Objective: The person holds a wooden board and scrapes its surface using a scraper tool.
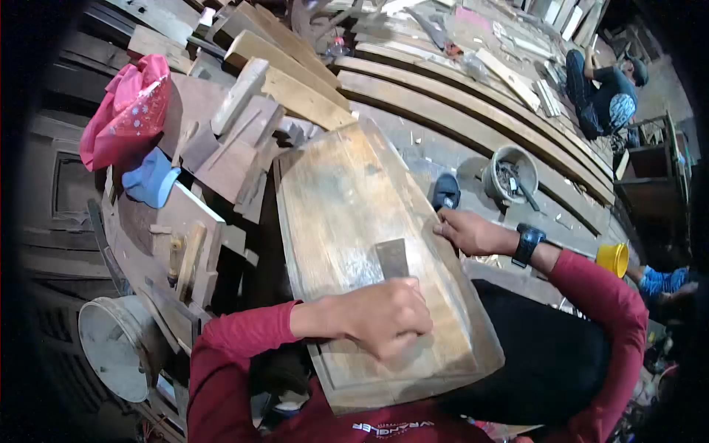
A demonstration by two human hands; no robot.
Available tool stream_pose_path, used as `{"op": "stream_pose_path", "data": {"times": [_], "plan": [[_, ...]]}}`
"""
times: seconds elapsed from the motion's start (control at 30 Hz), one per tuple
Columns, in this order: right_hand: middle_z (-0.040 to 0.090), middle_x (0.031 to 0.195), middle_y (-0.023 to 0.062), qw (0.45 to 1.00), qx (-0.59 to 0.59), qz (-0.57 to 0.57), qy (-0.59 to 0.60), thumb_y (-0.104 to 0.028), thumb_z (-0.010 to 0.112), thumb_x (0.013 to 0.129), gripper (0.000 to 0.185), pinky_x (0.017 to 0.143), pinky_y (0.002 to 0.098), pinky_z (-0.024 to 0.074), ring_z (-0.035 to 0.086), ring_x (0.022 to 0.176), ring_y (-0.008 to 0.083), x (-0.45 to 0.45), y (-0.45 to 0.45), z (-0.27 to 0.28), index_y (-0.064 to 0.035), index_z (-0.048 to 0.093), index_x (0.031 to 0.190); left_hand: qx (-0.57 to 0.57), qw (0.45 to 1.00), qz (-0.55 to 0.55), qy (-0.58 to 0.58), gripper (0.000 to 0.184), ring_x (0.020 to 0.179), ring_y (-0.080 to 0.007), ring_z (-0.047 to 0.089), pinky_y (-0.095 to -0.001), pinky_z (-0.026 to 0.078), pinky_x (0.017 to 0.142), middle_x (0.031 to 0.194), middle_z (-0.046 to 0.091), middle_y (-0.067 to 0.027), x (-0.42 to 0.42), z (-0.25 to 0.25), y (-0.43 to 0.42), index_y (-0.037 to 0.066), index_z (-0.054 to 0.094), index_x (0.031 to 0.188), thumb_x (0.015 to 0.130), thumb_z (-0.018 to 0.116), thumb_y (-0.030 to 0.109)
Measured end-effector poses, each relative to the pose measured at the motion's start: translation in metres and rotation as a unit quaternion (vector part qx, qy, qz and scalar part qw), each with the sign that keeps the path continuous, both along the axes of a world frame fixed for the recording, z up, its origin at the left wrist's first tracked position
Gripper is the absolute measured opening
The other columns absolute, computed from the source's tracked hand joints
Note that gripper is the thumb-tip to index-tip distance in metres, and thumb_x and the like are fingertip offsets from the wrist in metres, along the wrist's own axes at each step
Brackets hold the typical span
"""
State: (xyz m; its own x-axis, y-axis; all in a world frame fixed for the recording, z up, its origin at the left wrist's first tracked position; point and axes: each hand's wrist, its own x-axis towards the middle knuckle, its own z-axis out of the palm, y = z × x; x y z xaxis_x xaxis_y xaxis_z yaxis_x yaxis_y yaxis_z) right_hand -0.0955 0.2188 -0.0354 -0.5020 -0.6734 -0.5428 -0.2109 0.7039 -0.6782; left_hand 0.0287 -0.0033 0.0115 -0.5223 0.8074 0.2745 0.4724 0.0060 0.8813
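A wooden panel with a raised border lies slanted across my lap, pale and worn, with a whitish shiny patch in its middle. My left hand is closed in a fist over the panel, holding a scraper. Its flat grey blade points away from me and lies against the wood beside the whitish patch; the handle is hidden in the fist. My right hand, below a dark wristwatch, grips the panel's right edge with the thumb on top and the fingers out of sight.
Long planks stretch across the floor ahead. A bucket with tools and a dark slipper are beyond the panel. Left are a pink bag, a blue cloth and a white bucket. Another person sits far right.
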Motion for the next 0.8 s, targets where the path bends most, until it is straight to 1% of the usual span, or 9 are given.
{"op": "stream_pose_path", "data": {"times": [0.13, 0.17, 0.3, 0.37, 0.5, 0.57, 0.63, 0.67, 0.8], "plan": [[0.064, 0.092, 0.0279, 0.997, 0.062, -0.005, -0.044, -0.036, 0.048, 0.106, 0.037, 0.073, 0.0489, 0.0493, 0.066, 0.084, 0.0396, -0.003, -0.006, 0.011, -0.0002, 0.053, 0.113, 0.026, 0.993, 0.117, 0.012, 0.013, 0.063, -0.0273, 0.062, -0.039, 0.048, 0.071, 0.065, 0.062, -0.0107, -0.02, -0.039, -0.002, 0.006, 0.068, 0.072, 0.064, 0.058, 0.006], [0.064, 0.092, 0.028, 0.997, 0.064, -0.013, -0.051, -0.036, 0.048, 0.106, 0.037, 0.073, 0.0487, 0.0494, 0.066, 0.084, 0.0393, -0.001, -0.007, 0.014, -0.0004, 0.053, 0.113, -0.059, 0.986, 0.143, 0.054, 0.012, 0.062, -0.0278, 0.063, -0.0399, 0.048, 0.07, 0.065, 0.064, -0.0107, -0.034, -0.048, -0.009, 0.006, 0.067, 0.069, 0.063, 0.057, 0.007], [0.064, 0.092, 0.0276, 0.996, 0.066, -0.018, -0.063, -0.036, 0.048, 0.106, 0.035, 0.071, 0.0479, 0.05, 0.066, 0.083, 0.0386, -0.003, -0.006, 0.022, -0.0013, 0.053, 0.112, 0.045, 0.997, 0.065, -0.015, 0.009, 0.065, -0.0317, 0.062, -0.0426, 0.047, 0.07, 0.064, 0.062, -0.0118, 0.006, -0.012, 0.005, 0.007, 0.067, 0.069, 0.063, 0.062, 0.011], [0.064, 0.092, 0.0279, 0.999, 0.041, 0.015, -0.017, -0.036, 0.047, 0.106, 0.038, 0.072, 0.0479, 0.05, 0.066, 0.085, 0.0389, -0.005, -0.002, 0.01, 0.0003, 0.054, 0.113, 0.018, 0.999, -0.025, 0.011, 0.01, 0.065, -0.0324, 0.062, -0.0439, 0.047, 0.066, 0.065, 0.062, -0.0132, 0.018, -0.006, 0.008, 0.007, 0.068, 0.07, 0.062, 0.062, 0.01], [0.064, 0.096, 0.0263, 0.999, 0.019, -0.005, -0.047, -0.036, 0.047, 0.106, 0.038, 0.076, 0.0466, 0.0494, 0.065, 0.087, 0.0376, -0.002, -0.001, 0.004, 0.0001, 0.055, 0.115, -0.027, 0.985, 0.166, 0.031, 0.012, 0.063, -0.0361, 0.062, -0.0448, 0.049, 0.066, 0.066, 0.064, -0.0142, -0.03, -0.062, -0.02, 0.004, 0.068, 0.069, 0.063, 0.059, 0.009], [0.064, 0.101, 0.026, 0.999, 0.021, -0.02, -0.04, -0.039, 0.046, 0.106, 0.041, 0.081, 0.0479, 0.0487, 0.064, 0.095, 0.0381, 0.0, 0.007, -0.019, -0.002, 0.056, 0.12, -0.073, 0.974, 0.214, 0.034, 0.013, 0.065, -0.0351, 0.062, -0.0441, 0.049, 0.068, 0.067, 0.064, -0.014, -0.037, -0.053, -0.029, 0.005, 0.068, 0.068, 0.062, 0.058, 0.01], [0.063, 0.099, 0.025, 0.999, -0.004, -0.011, -0.041, -0.039, 0.047, 0.105, 0.039, 0.079, 0.0469, 0.049, 0.064, 0.093, 0.0375, -0.002, 0.006, -0.005, -0.0027, 0.056, 0.117, 0.022, 0.986, 0.164, -0.016, 0.009, 0.067, -0.0338, 0.062, -0.0437, 0.049, 0.069, 0.066, 0.061, -0.0135, -0.014, -0.02, -0.018, 0.005, 0.064, 0.065, 0.061, 0.057, 0.01], [0.063, 0.099, 0.0251, 0.998, 0.017, -0.017, -0.059, -0.038, 0.047, 0.105, 0.038, 0.079, 0.047, 0.0489, 0.064, 0.093, 0.0384, -0.001, 0.006, -0.005, -0.003, 0.056, 0.116, -0.005, 0.998, 0.065, -0.004, 0.004, 0.066, -0.0333, 0.061, -0.0436, 0.047, 0.069, 0.063, 0.058, -0.0127, -0.005, -0.012, -0.015, 0.005, 0.057, 0.061, 0.062, 0.057, 0.009], [0.063, 0.095, 0.025, 1.0, 0.011, 0.018, 0.005, -0.035, 0.047, 0.106, 0.037, 0.073, 0.0453, 0.0494, 0.064, 0.084, 0.0362, -0.004, 0.002, -0.005, 0.0005, 0.054, 0.114, 0.06, 0.997, 0.025, -0.04, 0.008, 0.062, -0.0347, 0.058, -0.0419, 0.047, 0.068, 0.059, 0.055, -0.0125, -0.011, -0.007, -0.024, 0.003, 0.053, 0.059, 0.063, 0.057, 0.009]]}}
